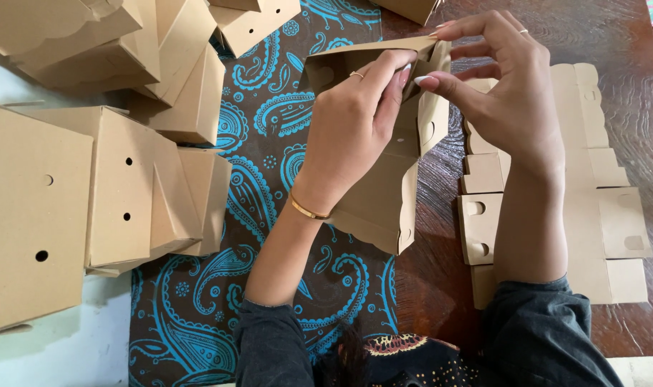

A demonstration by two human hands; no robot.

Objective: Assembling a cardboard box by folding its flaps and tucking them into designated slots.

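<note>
Head view: the left hand (351, 132) and the right hand (509, 93) meet over a half-folded kraft cardboard box (384, 193), held up above the middle of the surface, over the seam between the patterned cloth and the bare wood. The left fingers (384, 75) are clamped on the box's upper flap, thumb behind and fingertips in front, while the right fingers (441, 82) pinch the same top corner, thumb and forefinger together, the other fingers spread. To do this fold well, it seems best to keep the left hand steady as an anchor on the panel, press the flap along its scored crease, and guide the tab squarely so the wall does not buckle. Along the left edge of the surface sits a crowd of folded boxes (118, 190) with small round holes, some leaning on each other. Toward the right edge lies a stack of flat box blanks (599, 215), partly under the right forearm. The surface is dark wood (627, 86), partly covered by a brown cloth with blue paisley (197, 315). Of the room, little else shows.
</note>
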